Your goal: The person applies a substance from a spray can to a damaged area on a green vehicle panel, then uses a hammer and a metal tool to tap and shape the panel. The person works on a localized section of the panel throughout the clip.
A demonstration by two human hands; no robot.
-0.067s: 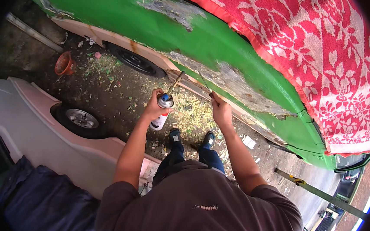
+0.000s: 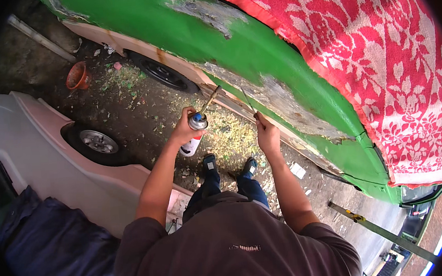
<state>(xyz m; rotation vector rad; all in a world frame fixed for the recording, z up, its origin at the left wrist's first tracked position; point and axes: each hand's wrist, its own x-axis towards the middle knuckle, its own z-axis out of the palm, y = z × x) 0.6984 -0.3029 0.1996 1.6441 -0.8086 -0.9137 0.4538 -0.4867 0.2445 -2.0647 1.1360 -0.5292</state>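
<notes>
In my left hand [image 2: 183,129] is a blowtorch [image 2: 198,122], a brass-coloured burner tube on a white and red gas canister. My fingers wrap round its top, and the nozzle points up and right toward the car side. I cannot make out a flame. My right hand [image 2: 268,137] is closed round the handle of a thin scraper [image 2: 248,98]. Its blade reaches toward the lower panel of the green car [image 2: 276,50]. Along that panel runs a long strip of bared, rough grey-brown surface [image 2: 294,106]. Whether the blade touches it I cannot tell.
A red and pink floral towel [image 2: 360,54] covers the upper part of the green car. Behind my left arm stands a pale pink and grey car [image 2: 50,146]. Paint flakes [image 2: 231,137] litter the ground round my feet. An orange bucket [image 2: 77,76] sits farther off.
My right hand has shifted slightly to the right and toward me, bringing the scraper with it. The left hand and blowtorch stay almost in place.
</notes>
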